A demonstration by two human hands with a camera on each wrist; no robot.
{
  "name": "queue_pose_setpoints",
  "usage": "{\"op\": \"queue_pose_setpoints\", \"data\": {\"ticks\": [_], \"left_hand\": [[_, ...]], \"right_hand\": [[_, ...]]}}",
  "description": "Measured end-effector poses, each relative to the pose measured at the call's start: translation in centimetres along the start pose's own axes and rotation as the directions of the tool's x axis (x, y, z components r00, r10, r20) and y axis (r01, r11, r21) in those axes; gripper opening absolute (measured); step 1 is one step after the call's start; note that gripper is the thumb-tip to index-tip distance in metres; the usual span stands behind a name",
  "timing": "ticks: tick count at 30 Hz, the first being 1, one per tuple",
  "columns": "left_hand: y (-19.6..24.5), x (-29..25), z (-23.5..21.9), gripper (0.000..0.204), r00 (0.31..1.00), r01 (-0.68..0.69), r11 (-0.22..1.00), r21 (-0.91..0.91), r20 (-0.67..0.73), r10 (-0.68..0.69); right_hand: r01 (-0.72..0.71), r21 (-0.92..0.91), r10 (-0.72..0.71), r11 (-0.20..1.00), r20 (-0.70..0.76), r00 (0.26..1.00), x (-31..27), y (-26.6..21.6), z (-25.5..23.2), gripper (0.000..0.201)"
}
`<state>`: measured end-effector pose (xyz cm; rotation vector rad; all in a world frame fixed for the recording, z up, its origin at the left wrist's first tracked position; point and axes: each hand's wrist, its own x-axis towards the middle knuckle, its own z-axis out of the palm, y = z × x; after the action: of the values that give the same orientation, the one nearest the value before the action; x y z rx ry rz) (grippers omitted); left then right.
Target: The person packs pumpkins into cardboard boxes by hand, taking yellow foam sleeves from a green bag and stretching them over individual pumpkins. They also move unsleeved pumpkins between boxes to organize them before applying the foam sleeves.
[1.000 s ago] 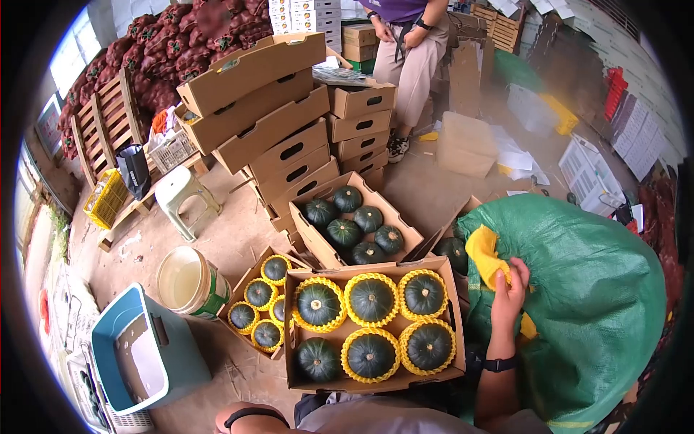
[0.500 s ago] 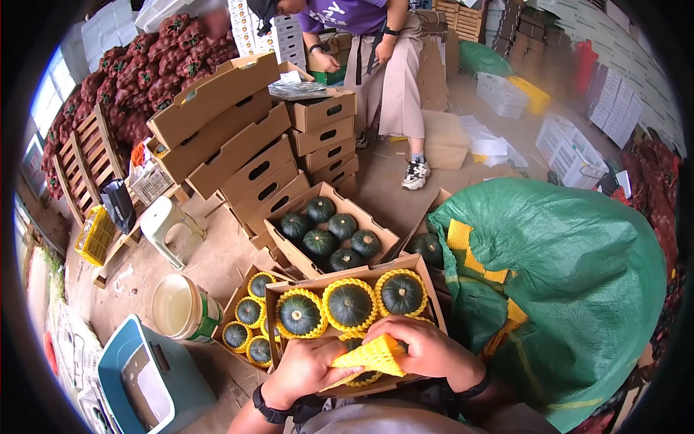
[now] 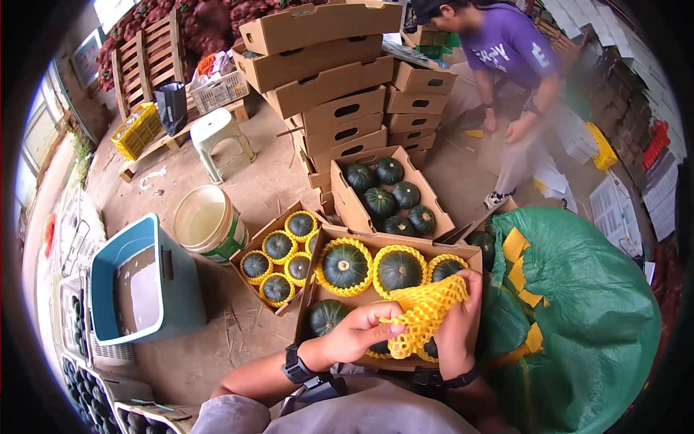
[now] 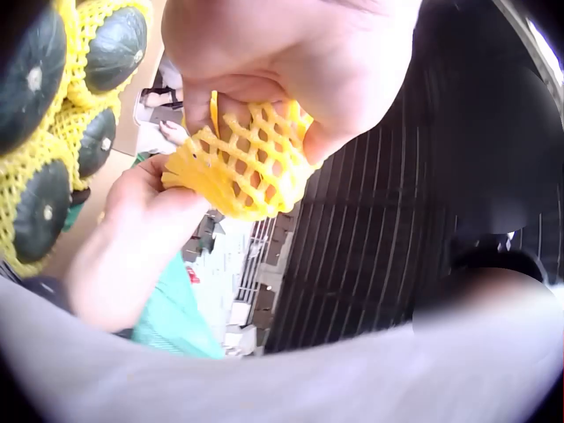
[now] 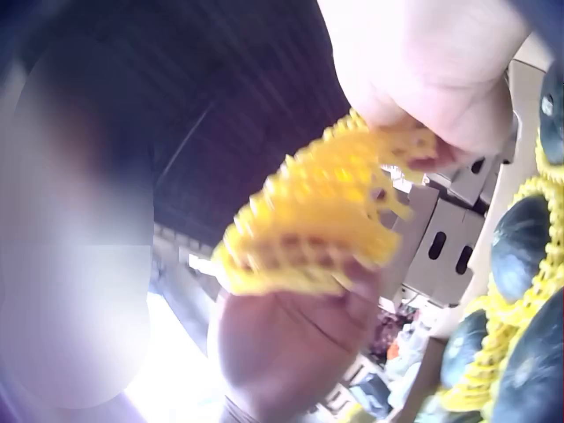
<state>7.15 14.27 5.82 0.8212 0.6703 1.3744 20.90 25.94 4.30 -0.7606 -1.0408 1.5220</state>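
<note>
A yellow foam net sleeve [image 3: 426,307] stretches between both hands over the front cardboard box [image 3: 307,289]. My left hand [image 3: 361,334] pinches its near edge between thumb and fingers. On the other side my right hand [image 3: 460,325] grips it, partly inside the mesh in the head view. The left wrist view shows the net's open mesh [image 4: 256,163] spread below the left palm. In the box sit dark green kabocha squashes, several in yellow nets, such as one squash [image 3: 344,265] at the back left. A bare squash [image 3: 325,317] lies at the front left; the sleeve and hands hide others.
A green woven sack [image 3: 578,311] with yellow nets [image 3: 515,246] on it bulges at the right. Behind stands a box of bare squashes [image 3: 379,202], with stacked cartons [image 3: 340,112] beyond. Left are a small box of netted squashes [image 3: 278,247], bucket [image 3: 206,220] and blue tub [image 3: 181,289]. A person [image 3: 506,54] bends at the back.
The right hand took a yellow net from the sack and brought it over the box, where both hands now spread its mesh wider. The person behind has bent down.
</note>
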Motion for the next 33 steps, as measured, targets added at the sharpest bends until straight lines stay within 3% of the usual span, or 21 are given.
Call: {"op": "queue_pose_setpoints", "data": {"ticks": [1,2,4,6,7,8,9,10,12,13,14,15,17,18,19,21,24,26,28,30,33], "left_hand": [[-0.5,-0.1,-0.5,0.019,0.999,0.03,0.997,0.065,-0.043,-0.027],[-1.1,-0.1,-0.9,0.02,0.995,0.065,0.99,0.128,-0.086,-0.055],[-1.3,0.1,-0.8,0.019,0.957,-0.052,0.995,-0.09,-0.29,0.024],[-0.5,-0.3,-0.3,0.023,0.883,-0.309,0.865,0.395,-0.219,0.415],[0.3,-0.4,-0.1,0.033,0.781,-0.398,0.587,0.704,-0.076,0.62],[1.4,-1.1,-0.1,0.04,0.72,-0.275,0.097,0.957,0.137,0.681],[0.6,-2.4,-0.6,0.038,0.749,-0.219,-0.051,0.974,0.201,0.631],[0.9,-2.8,-0.5,0.031,0.744,-0.198,-0.034,0.98,0.173,0.645],[1.1,-2.2,-1.7,0.017,0.82,-0.319,0.312,0.895,0.096,0.565],[1.1,-2.0,-2.3,0.012,0.899,-0.278,0.523,0.805,0.027,0.437],[1.6,-2.6,-2.7,0.007,0.985,0.093,0.676,0.731,-0.167,0.046],[0.8,-3.1,-4.6,0.013,0.975,0.129,0.859,0.495,-0.222,-0.018],[0.7,-3.1,-5.7,0.032,0.987,0.018,0.976,-0.215,-0.154,-0.053],[1.8,-3.0,-4.7,0.045,0.996,-0.083,0.782,-0.617,-0.087,0.036],[2.6,-2.9,-3.9,0.065,0.99,-0.136,0.874,-0.466,-0.024,0.141],[4.0,-3.3,-4.5,0.051,0.974,-0.163,0.985,-0.052,-0.169,0.153],[4.6,-4.1,-7.3,0.05,0.777,0.088,0.812,0.577,-0.55,0.306],[5.8,-4.6,-5.9,0.047,0.85,0.261,0.301,0.917,-0.367,0.379],[3.3,-4.9,-7.3,0.045,0.902,0.409,0.124,0.904,-0.421,0.094],[1.1,-4.1,-7.4,0.045,0.79,0.557,-0.098,0.825,-0.562,-0.246],[-0.3,-3.0,-7.0,0.046,0.73,0.66,-0.087,0.747,-0.664,-0.161]], "right_hand": [[-0.337,0.153,0.311,0.929,0.17,0.935,0.3,-0.7,-0.4,0.018],[-0.762,0.365,0.443,0.536,0.646,0.621,0.9,1.2,-3.8,0.033],[-0.657,0.232,0.488,0.717,0.506,0.711,-1.4,-1.4,-3.1,0.05],[-0.616,0.26,0.366,0.743,0.613,0.7,-2.0,-2.5,-2.7,0.063],[-0.557,0.222,0.273,0.8,0.692,0.668,-1.8,-2.7,-2.3,0.065],[-0.49,0.191,0.184,0.851,0.766,0.617,-1.7,-2.8,-2.0,0.066],[-0.416,0.005,0.271,0.909,0.75,0.603,-1.6,-2.8,-3.1,0.075],[-0.337,0.021,0.235,0.941,0.675,0.699,-1.5,-1.6,-3.2,0.071],[-0.483,0.311,0.337,0.818,0.421,0.842,-0.1,-0.1,-2.1,0.06],[-0.518,0.156,0.381,0.841,0.509,0.772,-0.4,-0.5,-0.3,0.046],[-0.524,-0.001,0.425,0.852,0.586,0.69,-1.4,-0.6,1.4,0.033],[-0.298,-0.38,0.482,0.876,0.703,0.522,-2.4,-0.2,1.5,0.028],[-0.34,-0.233,0.407,0.911,0.635,0.656,-2.2,0.1,3.4,0.019],[-0.423,-0.094,0.401,0.901,0.554,0.73,-0.7,1.3,3.2,0.016],[-0.61,0.182,0.506,0.771,0.406,0.761,0.2,-0.7,5.2,0.013],[-0.681,0.169,0.604,0.712,0.345,0.718,0.4,-2.5,5.9,0.01],[-0.527,-0.163,0.522,0.834,0.543,0.657,-2.9,-1.7,3.6,0.027],[-0.522,-0.418,0.655,0.744,0.611,0.445,-4.7,-1.2,2.6,0.068],[-0.669,-0.406,0.736,0.623,0.594,0.325,-5.9,-0.2,2.2,0.081],[-0.826,-0.418,0.866,0.377,0.475,0.156,-7.5,3.2,2.4,0.086],[-0.952,-0.215,0.894,0.219,0.436,0.107,-7.1,6.3,3.5,0.087]]}}
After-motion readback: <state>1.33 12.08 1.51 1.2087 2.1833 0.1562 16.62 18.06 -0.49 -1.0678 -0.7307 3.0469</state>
